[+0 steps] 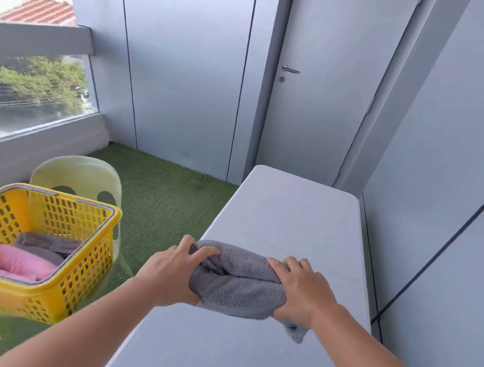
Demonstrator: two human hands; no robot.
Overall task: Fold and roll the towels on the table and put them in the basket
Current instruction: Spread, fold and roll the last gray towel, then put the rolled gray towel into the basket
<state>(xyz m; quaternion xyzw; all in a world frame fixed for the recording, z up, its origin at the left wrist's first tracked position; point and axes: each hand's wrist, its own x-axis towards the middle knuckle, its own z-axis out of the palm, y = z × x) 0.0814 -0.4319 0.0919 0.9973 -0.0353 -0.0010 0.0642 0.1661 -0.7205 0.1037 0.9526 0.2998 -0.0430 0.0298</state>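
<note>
Both hands, left (180,271) and right (301,292), clutch the ends of the rolled grey towel (238,283) on the bench (286,215). It looks soft and light, apt to unroll; best gripped at both ends.

Rolled grey towel (238,280): lies crosswise at 9 o'clock edge of white table (285,218), loose corner trailing at 5 o'clock. Yellow perforated basket (29,293): at table's 9 o'clock, holding pink towel (6,262); second grey roll (46,245) at its 1 o'clock

White table (285,221), plain top — grey rolled towel (238,286) across it, nearer the left edge
</note>
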